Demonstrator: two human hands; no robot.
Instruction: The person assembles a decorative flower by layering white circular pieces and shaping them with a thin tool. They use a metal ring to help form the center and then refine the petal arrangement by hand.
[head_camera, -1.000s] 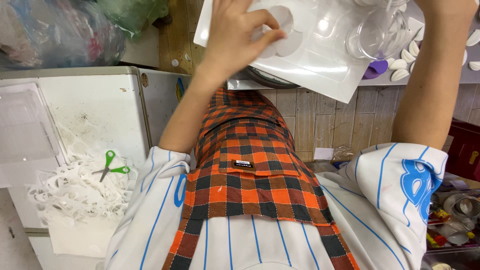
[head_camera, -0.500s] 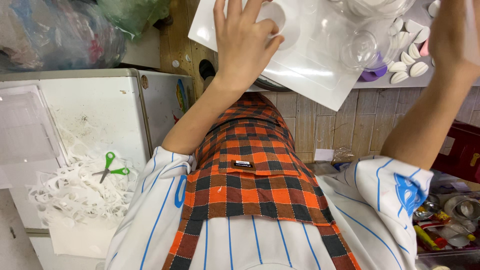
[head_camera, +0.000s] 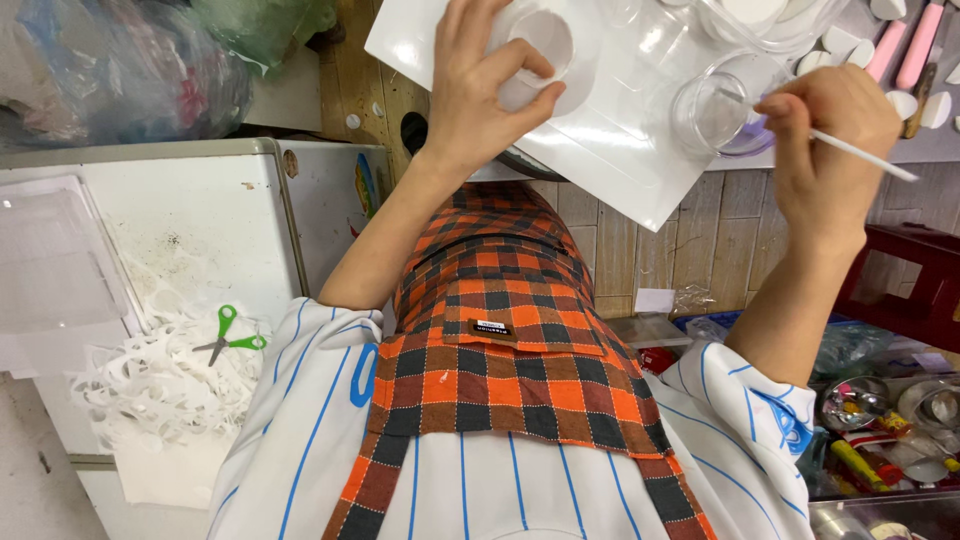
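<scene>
**Steady the round piece, keep the stick light**

While the scissors (head_camera: 230, 338) with green handles lie idle on a heap of white paper trimmings (head_camera: 160, 375) at the far left, on top of a white cabinet (head_camera: 200, 210), the work happens at the top of the view. Left hand (head_camera: 480, 85) rests on a white tray (head_camera: 610, 150), its fingers curled together around a white round piece (head_camera: 545, 45), thumb pressed against its rim. To the right of it a clear plastic cup (head_camera: 712, 108) stands on the same tray. Right hand (head_camera: 825, 150) pinches a thin white stick (head_camera: 860, 155), fingers closed tightly on it, tip aimed toward the cup.

Doing this well probably means holding the round piece flat against the tray so it cannot slide, and moving the stick with small wrist motions, since the cup looks light and easy to tip.

Compared with half a second ago, the right hand has come down from the upper right edge and now sits just beside the cup with the stick plainly showing; the left hand has kept its place on the tray.
</scene>
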